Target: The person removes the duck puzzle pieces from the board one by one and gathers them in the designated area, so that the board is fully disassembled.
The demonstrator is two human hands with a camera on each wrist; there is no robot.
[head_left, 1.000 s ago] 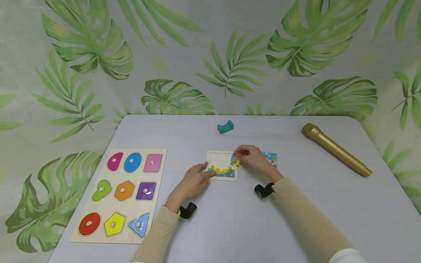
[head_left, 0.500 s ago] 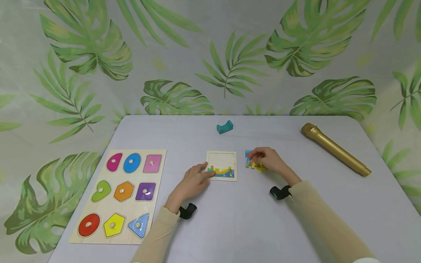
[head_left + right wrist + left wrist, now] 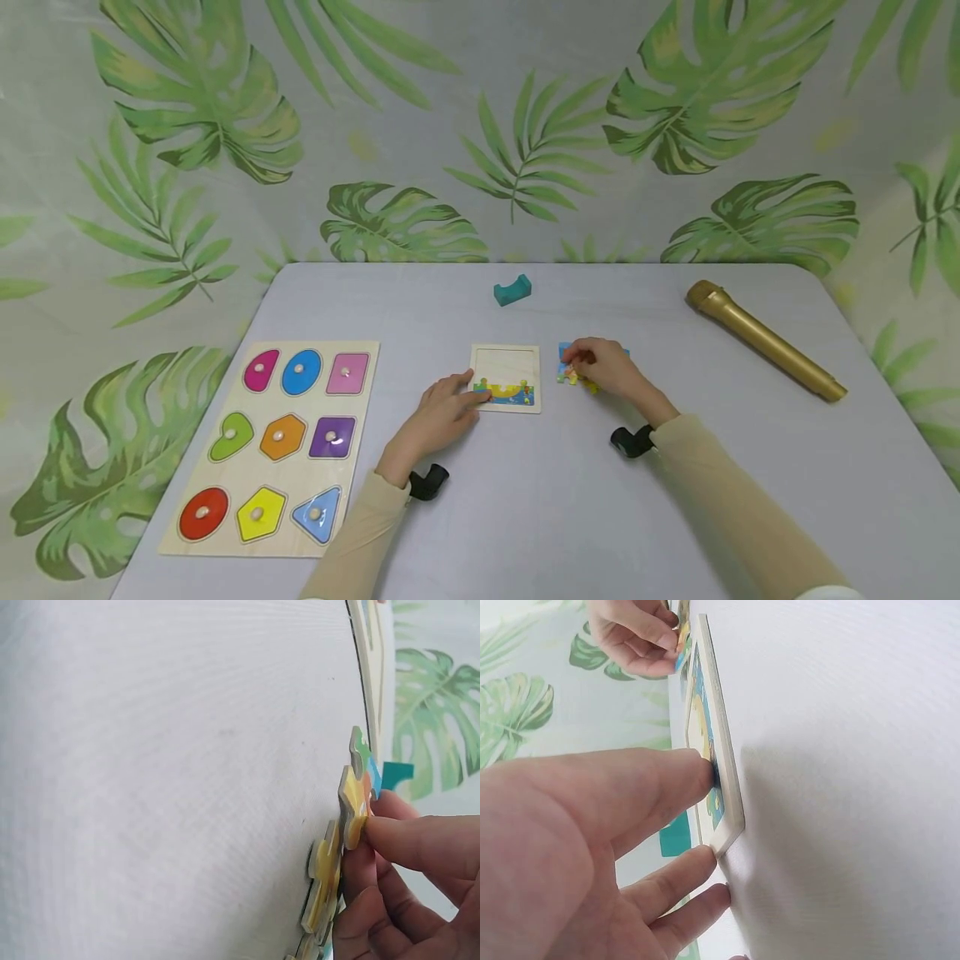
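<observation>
A small wooden jigsaw tray (image 3: 506, 363) lies mid-table, with joined picture pieces (image 3: 510, 393) along its near side and bare wood above them. My left hand (image 3: 441, 417) rests at its left side; in the left wrist view the thumb presses on the picture and other fingertips touch the edge. Right of the tray, my right hand (image 3: 609, 369) pinches a jigsaw piece (image 3: 350, 804) between thumb and fingers, with yellow and orange showing. Beneath and beside that hand lie more jigsaw pieces (image 3: 322, 874), partly hidden by it.
A wooden board with knobbed shapes (image 3: 292, 467) lies at the left. Behind the tray sits a teal curved block (image 3: 513, 291). A gold microphone (image 3: 765, 340) lies at the right. Leafy cloth (image 3: 420, 125) hangs behind the table.
My right hand has moved right, from over the tray's right side to the loose pieces, then shifted slightly left. My left hand and the tray stay in place.
</observation>
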